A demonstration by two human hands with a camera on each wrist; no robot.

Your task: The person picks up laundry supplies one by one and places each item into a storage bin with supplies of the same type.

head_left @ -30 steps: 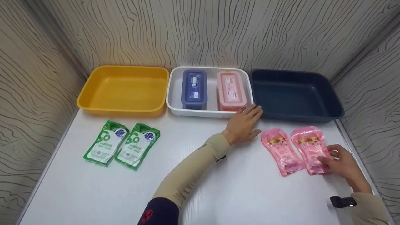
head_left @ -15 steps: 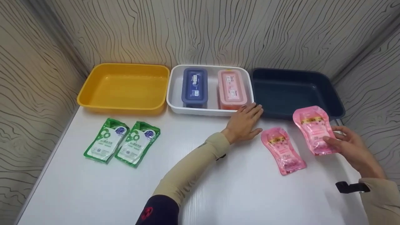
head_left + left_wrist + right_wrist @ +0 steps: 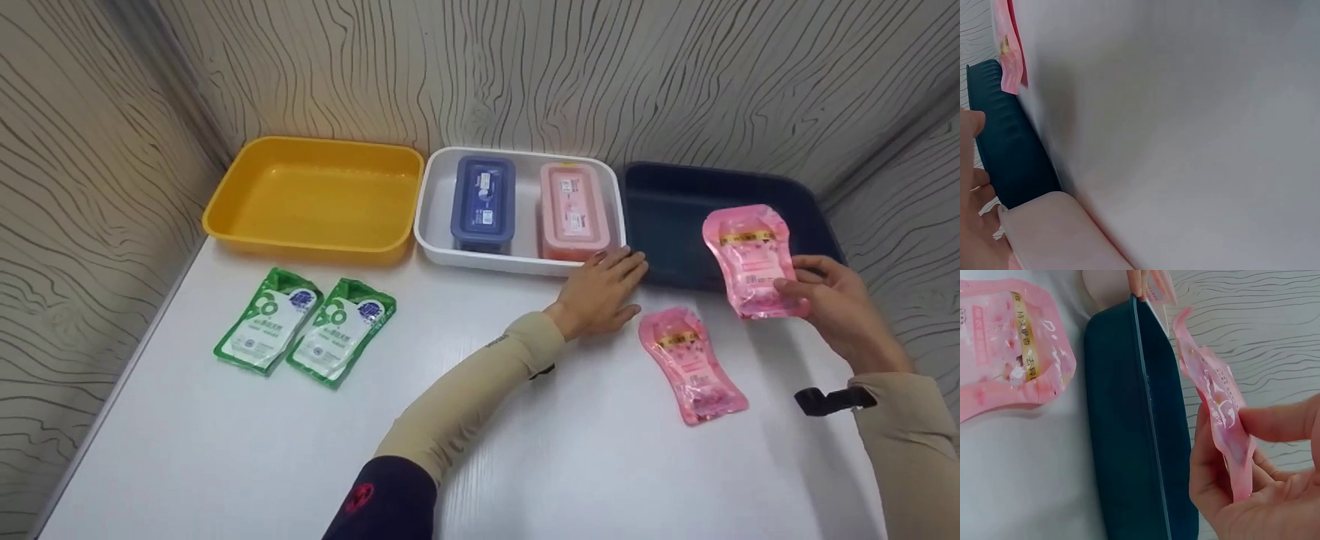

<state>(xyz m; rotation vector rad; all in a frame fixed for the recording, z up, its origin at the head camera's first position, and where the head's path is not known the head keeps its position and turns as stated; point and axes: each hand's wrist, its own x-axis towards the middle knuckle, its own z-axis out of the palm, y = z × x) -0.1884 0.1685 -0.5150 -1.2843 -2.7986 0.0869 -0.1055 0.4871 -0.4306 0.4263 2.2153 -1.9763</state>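
Note:
My right hand (image 3: 840, 307) pinches a pink pouch (image 3: 750, 262) between thumb and fingers. The pouch is off the table, over the front edge of the dark blue tray (image 3: 675, 266). In the right wrist view the same pouch (image 3: 1219, 394) appears edge-on, with the thumb on one face. A second pink pouch (image 3: 691, 367) lies flat on the white table in front of that tray. My left hand (image 3: 596, 296) rests with spread fingers at the front right corner of the white tray (image 3: 495, 262), its fingertips reaching the edge of the dark blue tray.
Inside the white tray stand a blue lidded box (image 3: 484, 202) and a pink lidded box (image 3: 574, 210). A yellow tray (image 3: 307, 244) stands to the left. Two green-and-white pouches, the left pouch (image 3: 266, 322) and the right pouch (image 3: 341, 334), lie in front of it. Wood-patterned walls enclose the table.
My right hand has lifted one pink pouch from the table and carried it forward to the dark blue tray. The left hand has stayed in place; the view has shifted slightly.

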